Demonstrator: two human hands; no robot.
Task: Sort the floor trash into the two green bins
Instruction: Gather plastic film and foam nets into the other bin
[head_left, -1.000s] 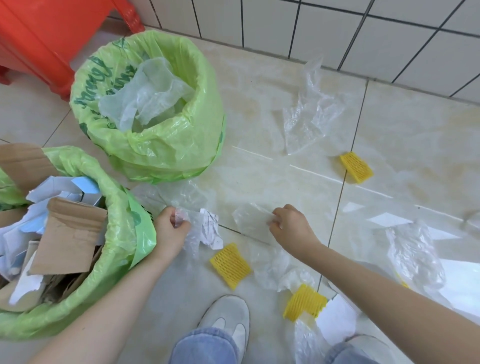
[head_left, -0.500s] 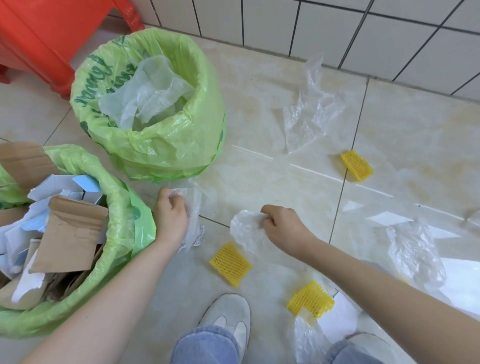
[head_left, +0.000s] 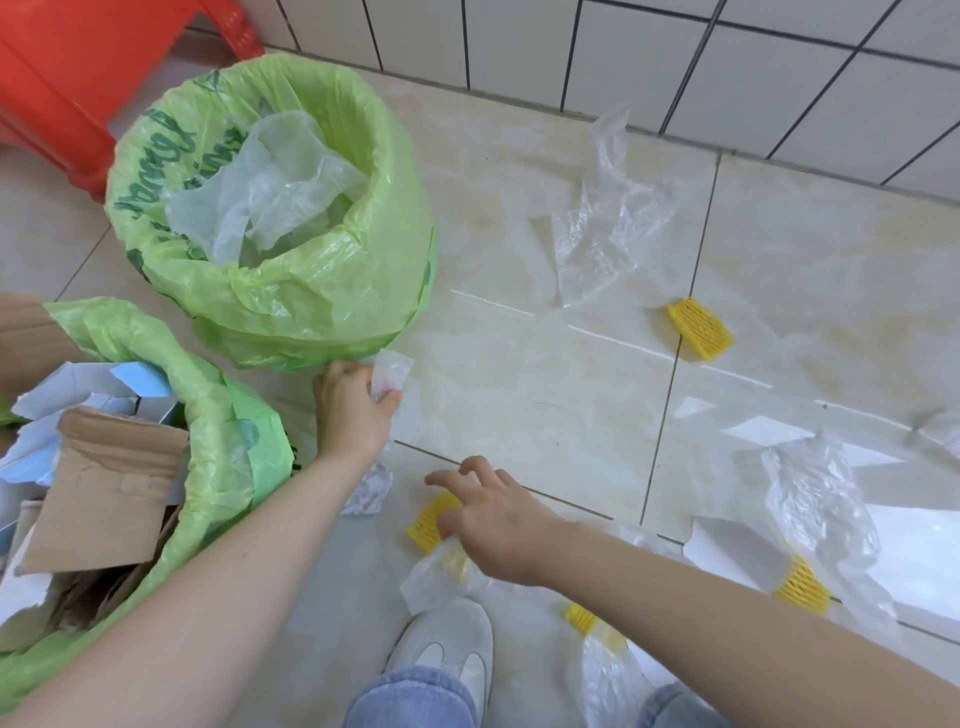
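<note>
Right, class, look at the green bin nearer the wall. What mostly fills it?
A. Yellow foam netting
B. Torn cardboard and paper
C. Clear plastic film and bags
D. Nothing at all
C: the far green bin holds crumpled clear plastic film, while cardboard and paper sit in the near green bin, and the yellow foam nets lie on the floor.

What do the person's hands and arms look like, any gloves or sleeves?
No gloves: the left hand and right hand are bare. Both forearms are uncovered to the frame edge, no sleeve in view. No watch, rings or markings visible.
</note>
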